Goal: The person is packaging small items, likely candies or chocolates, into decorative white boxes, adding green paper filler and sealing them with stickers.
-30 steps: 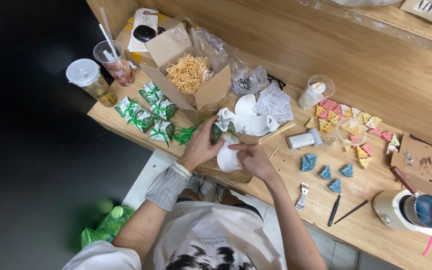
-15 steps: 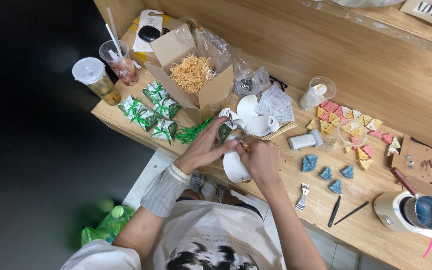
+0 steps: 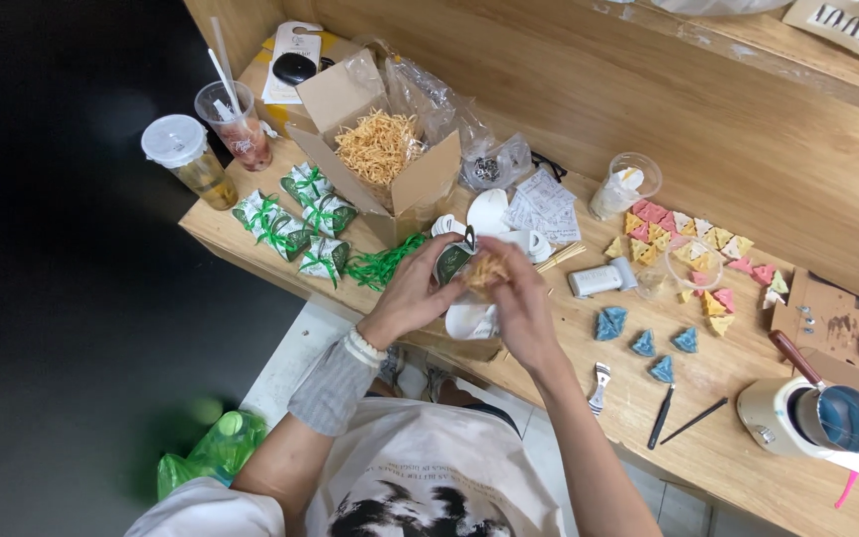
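A: Head view, hands?
B: Left hand [image 3: 418, 294] gripping a small green pouch [image 3: 452, 261], held over the near edge of the wooden surface [image 3: 728, 438]. Right hand [image 3: 519, 293] closed, pinching a tuft of tan paper shred [image 3: 486, 270] at the pouch mouth.
A: Both touching the pouch?
B: Left yes. Right touches the shred; contact with the pouch, can't tell.
A: Around them?
B: Open cardboard box [image 3: 420, 184] of the same shred just behind the hands. Finished pouches with green ribbon [image 3: 295, 221] to the left, loose green ribbon [image 3: 385, 264] beside them. Two lidded drink cups [image 3: 191, 159] far left. Blue triangles [image 3: 643, 338] to the right, well apart.
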